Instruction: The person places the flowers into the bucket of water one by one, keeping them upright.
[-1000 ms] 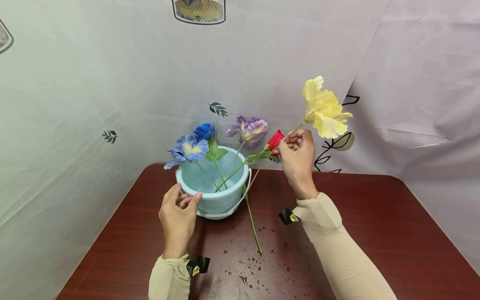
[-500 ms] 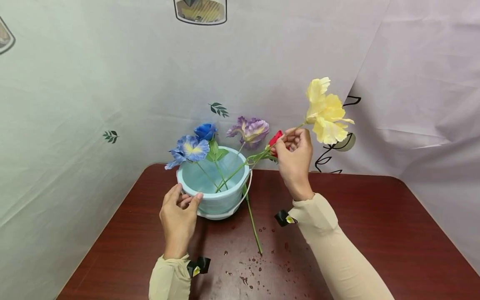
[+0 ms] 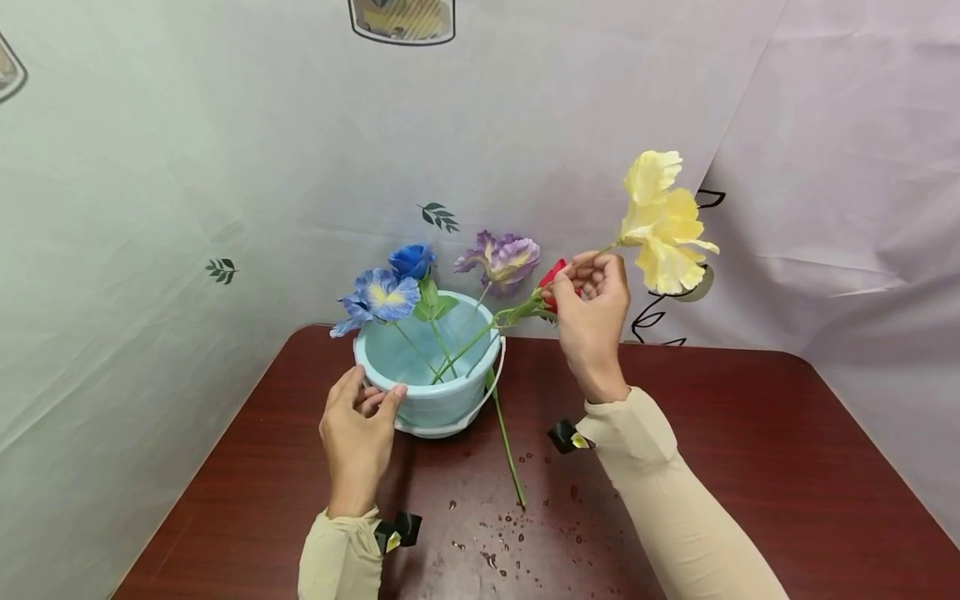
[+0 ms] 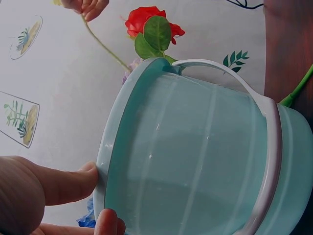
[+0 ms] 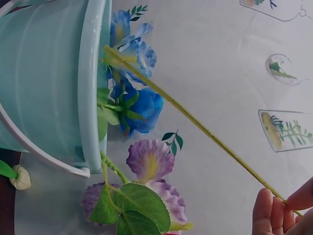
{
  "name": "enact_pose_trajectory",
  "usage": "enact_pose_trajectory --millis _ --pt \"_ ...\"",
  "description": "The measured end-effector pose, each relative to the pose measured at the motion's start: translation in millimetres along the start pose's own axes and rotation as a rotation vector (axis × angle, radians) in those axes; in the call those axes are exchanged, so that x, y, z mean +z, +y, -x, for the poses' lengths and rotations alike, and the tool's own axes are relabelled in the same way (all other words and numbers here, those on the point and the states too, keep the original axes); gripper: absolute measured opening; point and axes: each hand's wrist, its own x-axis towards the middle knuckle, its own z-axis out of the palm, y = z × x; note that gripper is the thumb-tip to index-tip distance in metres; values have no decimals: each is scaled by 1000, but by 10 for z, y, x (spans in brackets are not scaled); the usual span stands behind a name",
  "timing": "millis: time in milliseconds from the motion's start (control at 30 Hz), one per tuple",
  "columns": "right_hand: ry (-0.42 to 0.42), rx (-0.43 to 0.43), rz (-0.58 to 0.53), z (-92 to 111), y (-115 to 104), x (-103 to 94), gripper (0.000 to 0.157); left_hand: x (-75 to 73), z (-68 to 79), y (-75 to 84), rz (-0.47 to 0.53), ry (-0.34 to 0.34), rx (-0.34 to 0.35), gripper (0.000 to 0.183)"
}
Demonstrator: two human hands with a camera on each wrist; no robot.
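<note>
My left hand (image 3: 357, 446) pinches the near left rim of a light blue bucket (image 3: 438, 410), thumb and fingers on either side of the rim in the left wrist view. With its fingertips, my right hand (image 3: 596, 337) pinches the stem of a yellow flower (image 3: 663, 229) high up, close below the bloom. The stem (image 5: 210, 134) slants down, and its bare lower end overlaps the bucket's mouth. Standing in the bucket are a blue iris-like flower (image 3: 386, 296), a blue rose (image 3: 412, 262), a purple flower (image 3: 498, 258) and a red rose (image 4: 144, 20), partly hidden behind my right hand.
A green stem (image 3: 510, 458) lies on the dark red table (image 3: 712, 467) at the bucket's right, with a pale bud (image 5: 20, 177) showing near the base. Water drops (image 3: 491, 560) dot the tabletop in front. A printed cloth backdrop (image 3: 300, 167) hangs behind. The bucket's white handle (image 4: 271, 161) hangs down.
The yellow flower's stem end has come up from outside the bucket's right side to over its mouth. Its bloom has shifted slightly right. The left hand stays on the rim.
</note>
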Motion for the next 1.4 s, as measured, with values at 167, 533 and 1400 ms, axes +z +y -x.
enact_pose_trajectory --millis 167,533,1400 --pt "-13 0 -25 40 -6 43 17 -2 -5 1 -6 12 17 59" --pt "-104 35 81 175 176 83 14 2 -4 -7 -14 8 15 59" --pt "-220 166 131 372 321 176 6 4 -1 -23 -17 15 24 59"
